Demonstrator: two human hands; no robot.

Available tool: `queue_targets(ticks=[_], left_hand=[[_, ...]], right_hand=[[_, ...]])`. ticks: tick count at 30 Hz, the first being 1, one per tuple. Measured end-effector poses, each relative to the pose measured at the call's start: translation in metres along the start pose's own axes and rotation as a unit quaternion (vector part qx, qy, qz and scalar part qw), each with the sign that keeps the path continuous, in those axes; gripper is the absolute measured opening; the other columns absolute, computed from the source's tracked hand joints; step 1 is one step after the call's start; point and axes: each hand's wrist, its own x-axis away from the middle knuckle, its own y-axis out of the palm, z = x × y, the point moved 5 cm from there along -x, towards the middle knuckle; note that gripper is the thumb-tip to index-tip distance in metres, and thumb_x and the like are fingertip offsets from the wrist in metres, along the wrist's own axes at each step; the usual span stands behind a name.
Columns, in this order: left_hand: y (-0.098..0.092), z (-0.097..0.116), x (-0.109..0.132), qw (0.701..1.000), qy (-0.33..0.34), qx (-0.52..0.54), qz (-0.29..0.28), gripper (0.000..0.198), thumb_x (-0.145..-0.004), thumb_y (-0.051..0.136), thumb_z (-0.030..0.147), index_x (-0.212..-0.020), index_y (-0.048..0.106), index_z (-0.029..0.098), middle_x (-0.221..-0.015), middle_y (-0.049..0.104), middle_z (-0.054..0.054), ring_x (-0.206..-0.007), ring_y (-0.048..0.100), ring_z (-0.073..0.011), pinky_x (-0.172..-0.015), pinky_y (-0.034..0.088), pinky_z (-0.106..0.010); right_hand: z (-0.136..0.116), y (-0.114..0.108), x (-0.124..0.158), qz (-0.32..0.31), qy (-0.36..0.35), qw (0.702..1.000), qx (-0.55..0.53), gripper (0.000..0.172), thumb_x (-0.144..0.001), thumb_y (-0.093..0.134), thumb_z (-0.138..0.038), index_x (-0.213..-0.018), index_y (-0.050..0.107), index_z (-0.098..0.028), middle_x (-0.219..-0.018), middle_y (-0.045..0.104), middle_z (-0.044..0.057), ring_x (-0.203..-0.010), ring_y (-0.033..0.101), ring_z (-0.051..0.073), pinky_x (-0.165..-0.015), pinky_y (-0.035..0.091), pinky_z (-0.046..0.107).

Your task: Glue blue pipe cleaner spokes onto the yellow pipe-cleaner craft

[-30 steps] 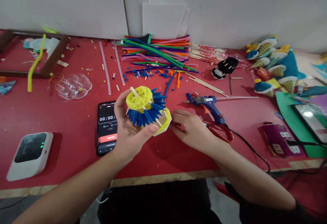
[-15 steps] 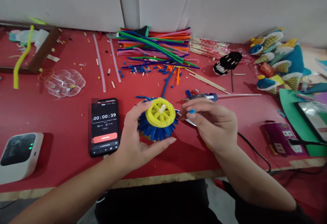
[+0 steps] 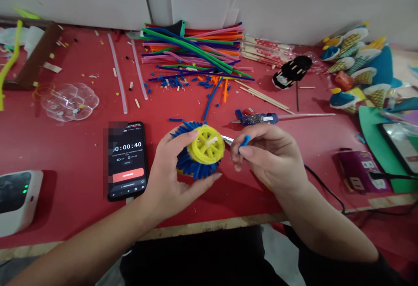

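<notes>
Tipped rightward since a moment ago, the pipe-cleaner model (image 3: 197, 163) sits cupped in the left hand's (image 3: 171, 181) grip near the front edge of the tabletop (image 3: 228, 207), its yellow spoked wheel (image 3: 205, 145) above bristly blue tufts (image 3: 200, 173). Beside it, the right hand (image 3: 276, 157) pinches a separate, seemingly unattached blue pipe-cleaner piece (image 3: 244, 142).

White digits 00:00:40 (image 3: 128, 147) on the phone (image 3: 129, 164) — first zero half blurred, smaller lettering too tiny to read.
</notes>
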Motion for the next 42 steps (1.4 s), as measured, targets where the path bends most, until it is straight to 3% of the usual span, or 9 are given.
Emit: queue_targets(ticks=[5,10,16,19,23,32,37,42], left_hand=[[0.001,0.0,0.001,1.0,-0.002,0.004,0.001,0.088,-0.079,0.091,0.039,-0.153,0.047,0.026,-0.133,0.066,-0.015,-0.125,0.069,-0.0367,-0.101,0.065,-0.051],[-0.001,0.001,0.0,1.0,-0.002,0.002,0.0,0.086,-0.08,0.09,0.038,-0.154,0.046,0.026,-0.131,0.067,-0.015,-0.125,0.069,-0.0362,-0.103,0.064,-0.053],[0.0,0.002,-0.001,1.0,-0.004,-0.002,0.002,0.086,-0.08,0.091,0.037,-0.153,0.046,0.026,-0.132,0.068,-0.014,-0.125,0.069,-0.0368,-0.106,0.063,-0.056],[-0.001,0.001,-0.001,1.0,-0.006,0.0,0.003,0.087,-0.079,0.091,0.037,-0.153,0.047,0.026,-0.132,0.068,-0.014,-0.126,0.069,-0.0367,-0.105,0.063,-0.054],[-0.001,0.001,-0.002,1.0,-0.009,-0.001,0.002,0.087,-0.079,0.092,0.038,-0.153,0.047,0.029,-0.132,0.068,-0.013,-0.123,0.07,-0.035,-0.104,0.064,-0.053],[-0.002,0.002,-0.003,1.0,-0.009,-0.015,0.002,0.086,-0.078,0.092,0.037,-0.15,0.046,0.026,-0.13,0.066,-0.012,-0.12,0.071,-0.0326,-0.103,0.065,-0.049],[-0.003,0.001,-0.003,1.0,-0.021,-0.003,0.008,0.084,-0.076,0.093,0.037,-0.147,0.048,0.03,-0.129,0.067,-0.01,-0.12,0.071,-0.0343,-0.103,0.064,-0.052],[-0.001,-0.001,-0.002,0.999,-0.045,0.014,-0.005,0.085,-0.076,0.093,0.036,-0.147,0.047,0.034,-0.131,0.066,-0.01,-0.122,0.07,-0.0354,-0.103,0.064,-0.055]], right_hand=[[0.001,0.0,-0.003,-0.019,0.018,0.999,-0.032,0.012,-0.087,0.081,-0.014,-0.089,0.074,-0.023,-0.08,0.077,-0.003,-0.061,0.072,0.01,-0.046,0.06,0.016],[0.0,0.0,-0.003,0.007,0.034,0.999,-0.026,0.012,-0.086,0.083,-0.02,-0.086,0.072,-0.023,-0.082,0.081,-0.003,-0.056,0.073,0.011,-0.043,0.058,0.016],[0.0,0.0,-0.002,0.012,0.039,0.999,-0.02,0.009,-0.088,0.084,-0.027,-0.087,0.075,-0.025,-0.094,0.084,-0.001,-0.07,0.08,0.016,-0.048,0.064,0.02],[-0.001,-0.001,-0.002,0.021,0.034,0.999,-0.015,0.009,-0.087,0.084,-0.026,-0.087,0.076,-0.026,-0.09,0.084,-0.001,-0.069,0.08,0.014,-0.05,0.064,0.019],[-0.002,0.0,-0.001,0.032,0.022,0.999,-0.011,0.012,-0.086,0.086,-0.024,-0.092,0.076,-0.028,-0.08,0.082,-0.004,-0.06,0.076,0.012,-0.048,0.062,0.017],[-0.01,-0.005,-0.005,0.063,-0.034,0.997,-0.017,0.008,-0.085,0.087,-0.026,-0.088,0.08,-0.028,-0.08,0.083,-0.005,-0.055,0.073,0.01,-0.047,0.061,0.016],[-0.018,-0.014,-0.005,0.112,-0.088,0.99,-0.001,0.01,-0.085,0.088,-0.028,-0.087,0.079,-0.03,-0.078,0.081,-0.007,-0.05,0.068,0.007,-0.046,0.059,0.017],[-0.016,-0.015,-0.004,0.13,-0.09,0.987,0.038,0.013,-0.083,0.09,-0.032,-0.089,0.078,-0.032,-0.076,0.079,-0.006,-0.049,0.065,0.009,-0.047,0.057,0.021]])
